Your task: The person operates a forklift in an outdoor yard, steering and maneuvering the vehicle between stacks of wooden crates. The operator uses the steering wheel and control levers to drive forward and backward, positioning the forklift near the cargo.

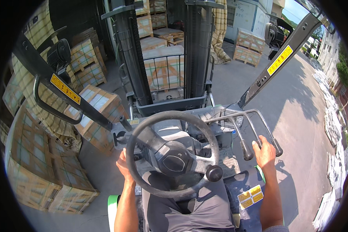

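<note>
A dark, dusty steering wheel (214,133) with a round black spinner knob (214,173) stands over my lap on a forklift. My left hand (125,167) is at the left side of the rim, fingers curled. The rim partly covers those fingers, beside a black stalk (139,156), so their hold is hidden. On the right, three bent metal levers rise from the console. My right hand (265,153) closes round the middle control lever (252,125), covering its knob. A black-knobbed lever (246,150) stands to its left and another lever (277,148) to its right.
Ahead rises the forklift mast (197,54), with a crate (164,69) beyond its bars. Wooden crates (31,162) stand close on the left, and stacked crates (249,46) farther right. White stacked material (328,185) lines the right side of the paved ground (294,100).
</note>
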A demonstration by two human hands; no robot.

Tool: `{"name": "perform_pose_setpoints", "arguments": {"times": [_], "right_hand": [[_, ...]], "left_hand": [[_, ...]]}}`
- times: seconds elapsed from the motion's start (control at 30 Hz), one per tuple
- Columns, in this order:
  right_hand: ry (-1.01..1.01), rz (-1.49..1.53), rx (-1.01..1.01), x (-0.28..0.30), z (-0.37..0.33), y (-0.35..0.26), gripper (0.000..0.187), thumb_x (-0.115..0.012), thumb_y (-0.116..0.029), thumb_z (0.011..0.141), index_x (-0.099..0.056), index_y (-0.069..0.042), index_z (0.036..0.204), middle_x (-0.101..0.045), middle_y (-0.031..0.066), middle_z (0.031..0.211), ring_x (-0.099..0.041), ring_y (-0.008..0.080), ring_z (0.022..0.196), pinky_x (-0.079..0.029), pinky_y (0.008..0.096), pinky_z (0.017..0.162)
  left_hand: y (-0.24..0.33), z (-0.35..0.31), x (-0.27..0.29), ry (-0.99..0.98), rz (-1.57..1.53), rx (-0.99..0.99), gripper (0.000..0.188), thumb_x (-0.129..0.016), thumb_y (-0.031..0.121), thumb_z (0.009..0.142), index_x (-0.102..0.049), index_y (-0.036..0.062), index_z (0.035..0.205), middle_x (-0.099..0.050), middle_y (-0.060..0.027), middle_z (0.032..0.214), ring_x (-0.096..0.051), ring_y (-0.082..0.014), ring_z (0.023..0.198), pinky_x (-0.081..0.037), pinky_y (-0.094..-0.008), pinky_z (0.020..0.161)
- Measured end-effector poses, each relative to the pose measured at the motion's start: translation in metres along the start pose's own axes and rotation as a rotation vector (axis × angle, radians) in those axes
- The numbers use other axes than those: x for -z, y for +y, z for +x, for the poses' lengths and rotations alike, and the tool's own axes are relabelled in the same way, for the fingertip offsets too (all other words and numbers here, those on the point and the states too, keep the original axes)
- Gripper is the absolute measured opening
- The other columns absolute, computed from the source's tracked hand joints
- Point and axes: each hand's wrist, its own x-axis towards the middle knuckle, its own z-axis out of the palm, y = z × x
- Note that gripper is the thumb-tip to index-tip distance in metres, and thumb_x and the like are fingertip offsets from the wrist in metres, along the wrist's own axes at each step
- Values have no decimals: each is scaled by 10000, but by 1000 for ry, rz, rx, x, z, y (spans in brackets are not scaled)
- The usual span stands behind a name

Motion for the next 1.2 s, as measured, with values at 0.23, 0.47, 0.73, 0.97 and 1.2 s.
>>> {"name": "perform_pose_setpoints", "arguments": {"times": [0.23,0.47,0.73,0.97,1.2], "right_hand": [[160,88,103,-28,-43,27,360,-699,-134,890,-622,20,1206,-698,257,955,-689,426,864,-526,475,759],[244,241,198,-53,-67,50,343,-700,-80,886,-616,48,1192,-685,272,922,-681,448,834,-530,466,721],[268,242,202,-51,-67,48,338,-696,-89,889,-620,45,1189,-680,283,908,-679,452,825,-528,466,719],[234,230,155,-49,-68,50,340,-694,-84,880,-621,51,1183,-682,280,911,-679,451,824,-529,467,712],[262,201,179,-50,-66,49,346,-696,-89,876,-622,51,1184,-687,274,926,-681,448,828,-530,473,712]], "left_hand": [[-15,-1,7,-129,-11,88,231,-546,134,924,-673,-27,1029,-662,-131,725,-656,-202,668,-503,-351,636],[-10,-2,8,-117,-8,106,238,-543,126,917,-679,-22,1045,-676,-138,739,-670,-227,673,-511,-351,646],[-3,-2,4,-45,10,13,442,-540,348,1040,-611,-24,811,-444,-64,557,-398,-98,579,-360,-352,507],[4,-4,3,-25,-25,29,454,-533,347,1047,-601,-25,796,-445,-41,560,-396,-88,589,-358,-345,507],[-5,-3,5,-36,11,24,458,-534,347,1048,-597,-29,794,-448,-38,563,-394,-84,598,-359,-343,508]]}}
